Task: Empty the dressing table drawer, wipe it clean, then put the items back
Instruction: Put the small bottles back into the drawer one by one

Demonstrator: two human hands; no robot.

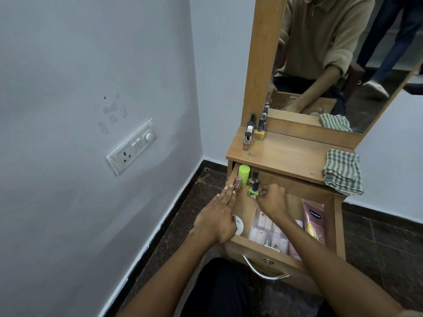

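The wooden drawer of the dressing table stands pulled out towards me. My right hand pinches a green nail polish bottle near the drawer's back left. My left hand lies flat with straight fingers over the drawer's left side, fingertips by a small pink bottle. A lime green tube and a dark-capped bottle stand at the back. A white round jar, pale sachets and a pink lotion tube lie in the drawer.
On the tabletop, several nail polish bottles stand at the back left and a folded checked cloth hangs over the right front edge. A mirror rises behind. A wall with a switchboard is on the left.
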